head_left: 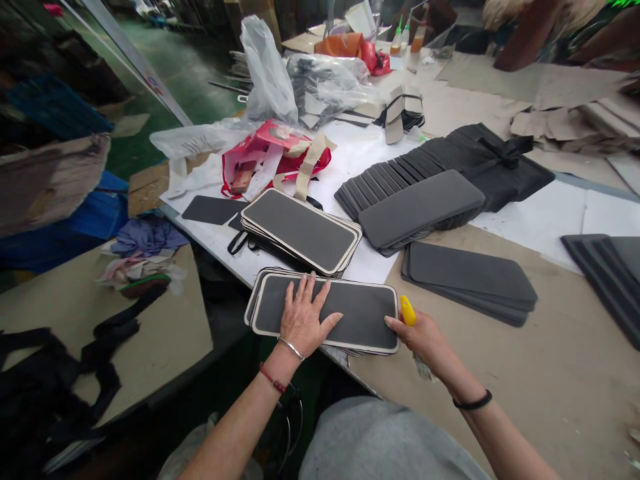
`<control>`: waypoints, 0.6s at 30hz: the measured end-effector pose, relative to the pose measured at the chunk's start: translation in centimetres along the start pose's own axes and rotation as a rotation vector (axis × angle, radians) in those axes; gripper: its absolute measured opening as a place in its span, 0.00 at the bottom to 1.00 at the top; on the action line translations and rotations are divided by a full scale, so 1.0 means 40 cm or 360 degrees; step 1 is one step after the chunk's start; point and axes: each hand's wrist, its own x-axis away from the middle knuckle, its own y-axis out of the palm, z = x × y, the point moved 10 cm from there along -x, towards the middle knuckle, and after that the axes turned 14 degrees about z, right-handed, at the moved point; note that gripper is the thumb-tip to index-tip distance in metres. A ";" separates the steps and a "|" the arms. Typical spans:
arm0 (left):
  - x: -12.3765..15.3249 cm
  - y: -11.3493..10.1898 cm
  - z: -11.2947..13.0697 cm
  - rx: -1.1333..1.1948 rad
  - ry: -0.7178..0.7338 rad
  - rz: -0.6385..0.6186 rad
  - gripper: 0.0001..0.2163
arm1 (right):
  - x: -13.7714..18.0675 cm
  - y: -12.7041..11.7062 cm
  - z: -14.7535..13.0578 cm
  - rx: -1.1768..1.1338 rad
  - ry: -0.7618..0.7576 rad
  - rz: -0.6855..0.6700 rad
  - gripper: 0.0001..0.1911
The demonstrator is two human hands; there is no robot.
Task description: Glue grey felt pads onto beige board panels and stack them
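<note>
My left hand (303, 317) lies flat with fingers spread on a dark grey rounded panel (363, 310) with a cream border. The panel tops a small stack at the table's near edge. At the panel's right end, my right hand (425, 340) is closed around a yellow-handled brush (408, 311), its pale bristle end showing below the palm. The right thumb touches the panel's edge. Just behind stands another stack of cream-bordered panels (303, 230). Plain dark grey panels (470, 277) lie in a pile to the right of my hands.
Fanned black panels (395, 177) and a larger grey stack (423, 207) lie further back. A red and pink bag (275, 157) and a clear plastic bag (267, 73) sit at the back left. Squeeze bottles (400, 40) stand far off. A lower board (165, 320) holds cloth scraps.
</note>
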 end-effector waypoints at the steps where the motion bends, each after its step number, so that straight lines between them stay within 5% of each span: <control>1: 0.000 -0.002 0.001 -0.0003 0.0006 0.0016 0.29 | -0.001 0.001 0.001 0.0010 0.0000 -0.0001 0.12; 18: 0.003 -0.015 0.005 0.0009 0.0033 0.0141 0.31 | -0.008 -0.004 0.002 0.0105 -0.0045 0.0051 0.12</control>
